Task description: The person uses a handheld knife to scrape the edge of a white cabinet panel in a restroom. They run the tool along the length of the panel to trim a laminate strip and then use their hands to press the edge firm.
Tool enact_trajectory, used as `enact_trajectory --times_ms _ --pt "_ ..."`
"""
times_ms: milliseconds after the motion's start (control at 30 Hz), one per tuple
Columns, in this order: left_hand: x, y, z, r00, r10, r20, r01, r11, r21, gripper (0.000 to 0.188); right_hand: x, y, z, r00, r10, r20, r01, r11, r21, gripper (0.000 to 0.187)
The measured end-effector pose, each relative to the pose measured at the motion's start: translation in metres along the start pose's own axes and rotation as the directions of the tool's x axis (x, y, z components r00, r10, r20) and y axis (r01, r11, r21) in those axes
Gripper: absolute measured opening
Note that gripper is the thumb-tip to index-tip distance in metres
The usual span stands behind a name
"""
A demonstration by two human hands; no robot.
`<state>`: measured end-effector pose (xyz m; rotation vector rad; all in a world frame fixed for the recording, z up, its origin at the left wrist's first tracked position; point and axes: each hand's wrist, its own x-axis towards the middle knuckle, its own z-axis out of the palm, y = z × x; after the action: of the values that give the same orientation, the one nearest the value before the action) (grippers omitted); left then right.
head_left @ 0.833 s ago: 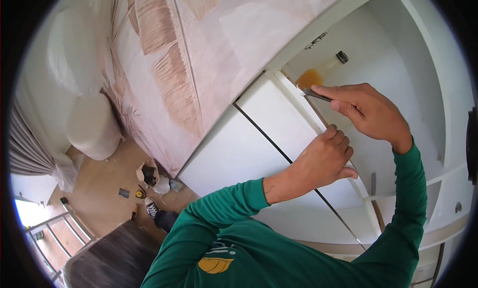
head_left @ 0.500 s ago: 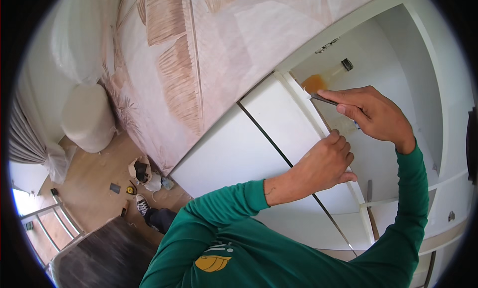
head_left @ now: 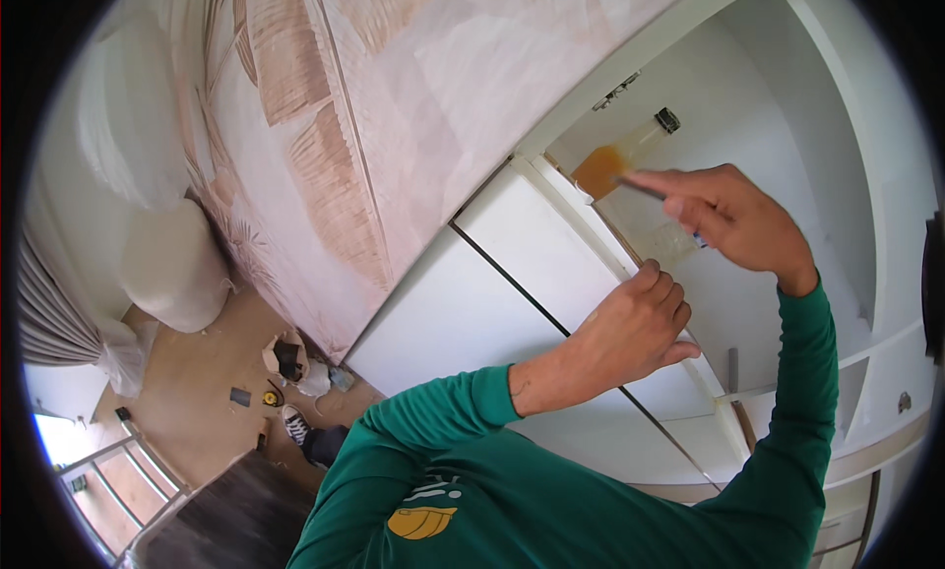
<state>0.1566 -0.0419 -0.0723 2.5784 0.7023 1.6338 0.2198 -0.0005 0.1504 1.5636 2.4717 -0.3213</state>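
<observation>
My right hand (head_left: 743,220) is closed on a slim dark metal tool (head_left: 645,188), forefinger laid along it. The tool's tip hangs over the cabinet, just right of the white panel's edge; its exact kind is unclear. My left hand (head_left: 635,323) has its fingers curled over the edge of the white panel (head_left: 527,239), thumb sticking out to the right. A white scrap (head_left: 583,189) clings to that edge farther up. Inside the cabinet lies a clear bottle (head_left: 642,138) with amber liquid and a black cap. A second clear container (head_left: 669,242) is partly covered by my right hand.
A metal hinge (head_left: 616,91) sits on the cabinet wall, and a grey bar (head_left: 732,370) lies lower inside. Leafy pink wall covering (head_left: 433,106) rises beyond. On the floor are a paper bag (head_left: 285,357), a tape measure (head_left: 270,398), and a wrapped stool (head_left: 175,269).
The tool's tip has lifted away from the panel edge, leaving the white scrap there in view. My left hand keeps its place on the edge. The whole view has shifted slightly.
</observation>
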Motion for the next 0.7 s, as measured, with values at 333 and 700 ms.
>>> enact_trajectory --times_ms 333,700 --pt "-0.044 -0.016 -0.095 0.919 -0.37 -0.134 0.391 0.897 0.206 0.068 -0.008 0.027 0.024 0.976 -0.132 -0.173 0.149 0.985 0.086 0.046" --pt "-0.043 -0.017 -0.076 0.883 -0.434 -0.18 0.47 0.824 0.317 0.067 0.011 0.02 0.026 0.984 -0.173 -0.045 0.175 0.984 0.038 0.056"
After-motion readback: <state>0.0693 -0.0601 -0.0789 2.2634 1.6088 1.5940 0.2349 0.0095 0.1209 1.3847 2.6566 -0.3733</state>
